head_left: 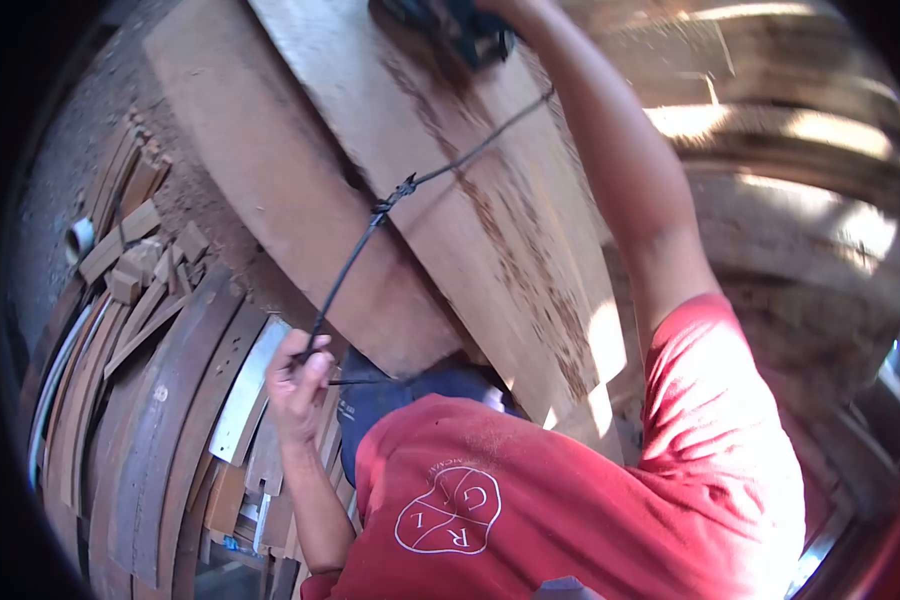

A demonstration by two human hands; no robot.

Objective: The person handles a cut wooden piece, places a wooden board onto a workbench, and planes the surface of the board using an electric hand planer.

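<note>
A black power cord (348,265) is pinched in the fingers of my left hand (300,378), beside my waist. From there it runs up to a knotted join and on toward my right forearm. My right hand (515,8), cut off by the top edge, grips a dark power tool (455,30). That tool rests on a wide wooden board (450,215) with rough, dark-streaked grain. Alongside it on the left lies a second, smoother board (280,190), angled toward my body.
Stacked curved planks (175,400) and small wood offcuts (135,265) lie at the left, near a roll of tape (80,237). Large timber pieces (770,220), partly sunlit and blurred, fill the right side. Bare ground (85,130) shows at the upper left.
</note>
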